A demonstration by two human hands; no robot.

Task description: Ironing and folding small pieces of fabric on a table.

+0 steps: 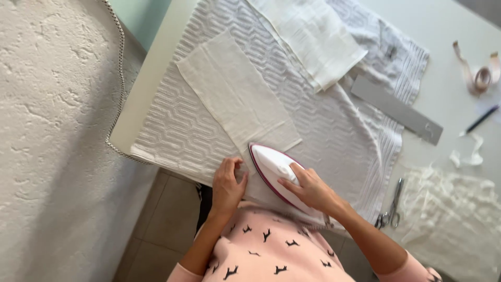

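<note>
Pink sleeves with small black animal shapes fill the bottom of my view, and from them both arms run up to the table edge. On my right, the right hand (309, 187) is wrapped around the iron (275, 168) — fingers curled over its white top, a firm hold on the body. It is a white iron with a dark red rim, its pointed nose aimed up and left, resting just at the near corner of the cloth strip (237, 94). That strip is a plain off-white rectangle lying flat and slanted across the patterned towel (177, 125), which covers most of the table (143, 78).

The left hand (228, 184) grips nothing; it lies flat with fingers spread lightly, pressing the towel edge just beside the strip's near corner and close to the iron's nose.

Further up I see a folded white cloth (313, 36) lying on the towel. To the right sits a grey ruler (396, 109), slanted, and below it a pair of scissors (392, 209) near the table edge. A rumpled sheer fabric (454, 209) lies beside the scissors. At the far right — a coiled tape measure (482, 77) and a dark pen (481, 119).
</note>
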